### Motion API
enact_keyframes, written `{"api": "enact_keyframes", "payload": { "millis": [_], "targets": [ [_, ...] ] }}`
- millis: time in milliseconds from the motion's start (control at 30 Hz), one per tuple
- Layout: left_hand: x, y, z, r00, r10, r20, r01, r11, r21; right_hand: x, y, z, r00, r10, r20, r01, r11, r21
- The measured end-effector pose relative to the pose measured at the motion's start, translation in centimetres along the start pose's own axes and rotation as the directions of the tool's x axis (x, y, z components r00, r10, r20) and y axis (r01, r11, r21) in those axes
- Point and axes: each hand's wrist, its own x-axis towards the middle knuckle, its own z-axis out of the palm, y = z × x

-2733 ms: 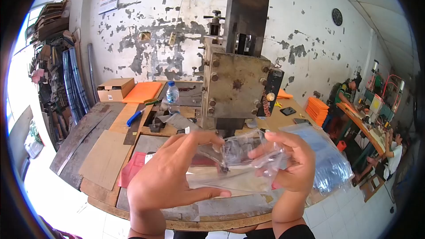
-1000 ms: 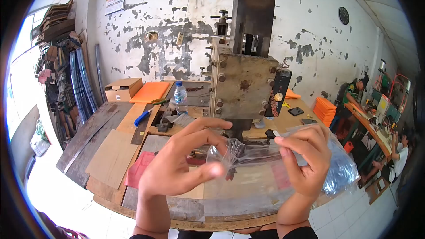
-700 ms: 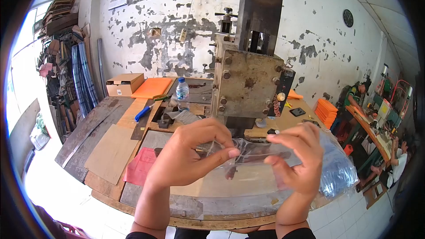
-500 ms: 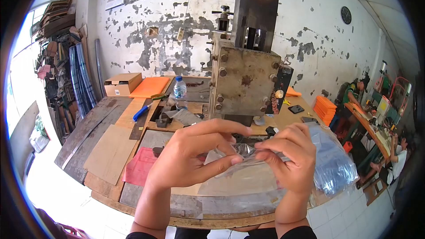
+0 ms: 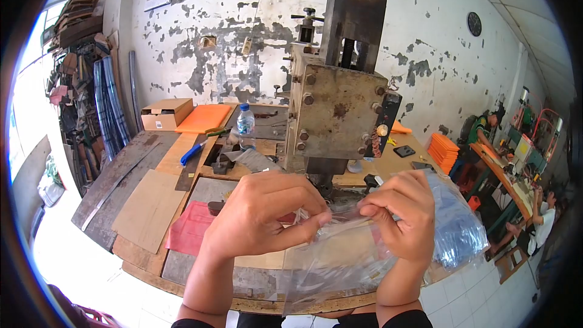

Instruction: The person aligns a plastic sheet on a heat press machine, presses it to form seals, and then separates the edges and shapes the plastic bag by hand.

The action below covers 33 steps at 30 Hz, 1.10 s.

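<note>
Loosely, clear plastic film (image 5: 325, 261) slung between left hand (image 5: 262, 215) and right hand (image 5: 404, 215), hanging below — each pinched on it

We note both forearms angling up from black cloth sleeves (image 5: 408, 319), bare left wrist (image 5: 214, 254) and bare right wrist (image 5: 412, 262) raised. Our bare left hand (image 5: 258, 215): knuckles bent, fingers (image 5: 306, 197) curled over rightward, thumb tip meeting them from below. Our bare right hand (image 5: 405, 215): thumb and forefinger pinched, other fingers folded. Fingertips of both face each other, near but apart.
</note>
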Motion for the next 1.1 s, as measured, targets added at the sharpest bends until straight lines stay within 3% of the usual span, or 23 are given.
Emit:
{"api": "enact_keyframes", "payload": {
  "millis": [100,300,500,900,1100],
  "targets": [
    [0.0,0.6,0.1,0.991,-0.130,-0.006,0.129,0.983,-0.128,-0.3,0.0,0.2,1.000,0.022,0.004,-0.022,0.999,0.039],
    [-0.5,0.9,0.7,0.984,-0.175,-0.025,0.168,0.971,-0.168,0.2,-1.8,0.1,0.999,0.051,0.020,-0.051,0.999,-0.012],
    [-0.2,1.6,0.4,0.999,-0.035,0.001,0.035,0.999,-0.028,0.0,-3.0,0.5,0.997,0.073,0.033,-0.073,0.997,0.001],
    [-0.5,1.6,0.5,1.000,-0.020,0.017,0.021,0.998,-0.056,-0.1,-3.0,1.0,0.992,0.127,0.018,-0.128,0.988,0.091],
    [-0.6,1.6,0.4,0.983,-0.152,0.107,0.164,0.980,-0.109,-0.1,-2.8,1.1,0.992,0.123,0.011,-0.123,0.989,0.088]
  ]
}}
